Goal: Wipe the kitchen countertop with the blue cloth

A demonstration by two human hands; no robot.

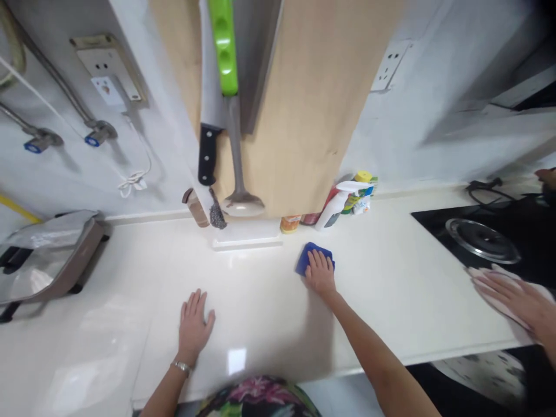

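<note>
My right hand (320,275) spreads over a blue cloth (306,255) nearer me than the spray bottle (333,209), seemingly to pin the cloth flat, while my left hand (193,327), well apart, lies open on the tabletop (247,284) left of that bottle, likely as a brace

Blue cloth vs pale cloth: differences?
Colour: the blue cloth is deep blue; the pale cloth is whitish pink.
Place: the blue cloth lies mid-counter; the pale cloth is by the stove.
Hand: the person's right hand covers the blue cloth; another person's hand covers the pale cloth.
Shared: each is under a hand.
</note>
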